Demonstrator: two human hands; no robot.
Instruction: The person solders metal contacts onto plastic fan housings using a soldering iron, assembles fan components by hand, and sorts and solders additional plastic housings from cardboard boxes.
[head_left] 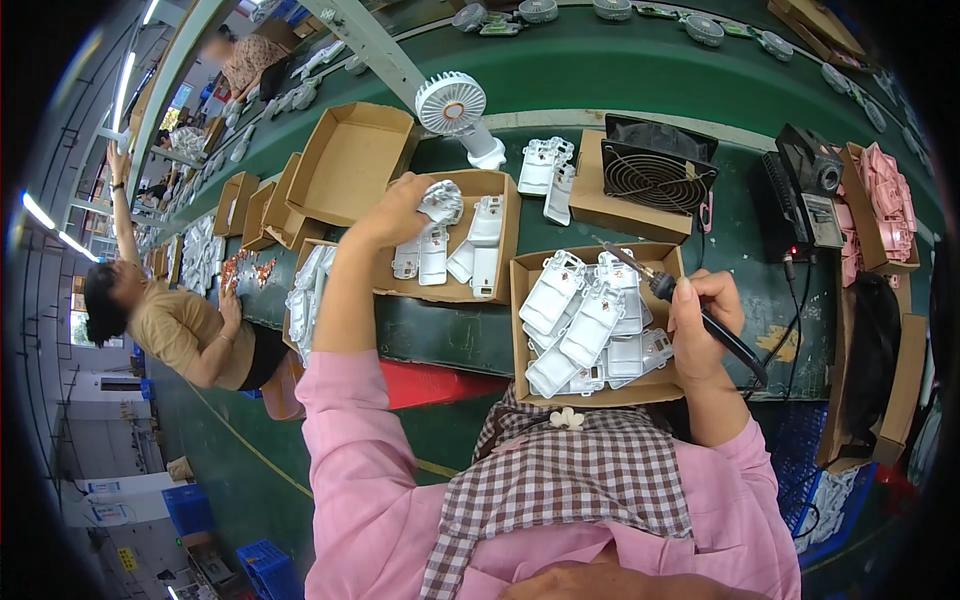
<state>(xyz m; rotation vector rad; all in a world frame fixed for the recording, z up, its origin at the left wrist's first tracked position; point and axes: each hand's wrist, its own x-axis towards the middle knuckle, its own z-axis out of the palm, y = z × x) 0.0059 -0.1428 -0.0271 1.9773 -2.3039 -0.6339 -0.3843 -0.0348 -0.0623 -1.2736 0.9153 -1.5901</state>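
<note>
In my right hand [708,318] is a soldering iron [733,345], its tip pointing up and left over a cardboard box [518,330] piled with white plastic housings [584,326]. My left hand [398,212] reaches into a second cardboard box [509,236] farther left, its fingers closed on a white plastic piece [441,202] whose exact shape is blurred. Under and beside that piece lie more white housings [485,238]. Small metal parts show at the ends of several housings in the near box.
A small white fan [451,105] stands behind the left box. Farther right are a black-grilled fan [656,180], a black soldering station [795,200] with cables, and a box of pink parts [880,205]. A conveyor belt [590,75] runs behind. A co-worker [190,325] sits at left.
</note>
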